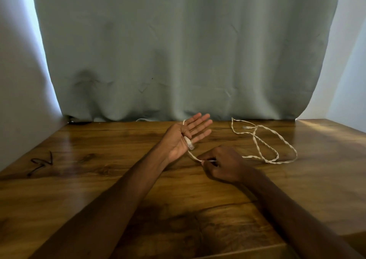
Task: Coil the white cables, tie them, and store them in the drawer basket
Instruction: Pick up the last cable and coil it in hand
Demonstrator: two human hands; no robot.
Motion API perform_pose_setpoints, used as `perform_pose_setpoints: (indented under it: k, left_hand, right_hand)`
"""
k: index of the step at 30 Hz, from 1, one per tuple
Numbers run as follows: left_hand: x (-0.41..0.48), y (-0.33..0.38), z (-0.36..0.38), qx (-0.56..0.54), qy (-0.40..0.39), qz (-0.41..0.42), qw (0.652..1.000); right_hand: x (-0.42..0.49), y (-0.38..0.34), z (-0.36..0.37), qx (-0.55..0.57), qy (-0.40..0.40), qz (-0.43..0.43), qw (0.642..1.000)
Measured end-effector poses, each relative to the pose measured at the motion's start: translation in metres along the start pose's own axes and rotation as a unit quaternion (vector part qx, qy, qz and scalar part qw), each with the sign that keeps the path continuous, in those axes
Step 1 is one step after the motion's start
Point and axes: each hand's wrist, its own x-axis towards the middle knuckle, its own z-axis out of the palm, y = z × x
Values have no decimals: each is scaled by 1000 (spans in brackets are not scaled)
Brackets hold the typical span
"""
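Note:
A white twisted cable [265, 150] lies in loose loops on the wooden table [99, 189], right of centre, with a clear plug [246, 127] at its far end. My left hand [188, 136] is raised palm up with straight fingers. Its thumb pins the cable's other end against the palm, where a clear plug [190, 146] hangs out. The cable also passes behind this hand's far edge. My right hand [221, 163] rests on the table just in front and pinches the same cable, stretched short between both hands.
A thin black tie [41, 163] lies on the table at the left. A grey curtain [178, 60] hangs along the table's back edge, and a bit of another white cable [142, 119] shows under it. Walls close in on both sides.

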Motion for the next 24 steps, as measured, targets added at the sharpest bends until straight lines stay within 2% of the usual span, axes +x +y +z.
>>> perform_pose_setpoints:
  k: [2,6,10,12,16,21,24]
  left_hand:
    - [-1,-2,5,-28,-16,-6,999]
    - [-2,-9,15,7,-23,-52,998]
    - [-4,-9,25,34,-55,-68,996]
    - [-5,-6,30,31,-46,-62,997]
    - [-4,-2,33,72,58,2,996]
    - [-1,5,16,51,77,33,995]
    - [1,7,5,153,100,18,983]
  right_hand:
    - [0,3,0,-3,30,29,999]
    - [1,17,3,-28,85,97,991]
    - [1,27,5,-19,73,135,988]
    - [2,29,5,-25,68,145,987]
    - [2,21,3,-25,32,96,995]
    - [1,1,-1,19,1,21,1000]
    - [0,-4,-1,53,14,6,998]
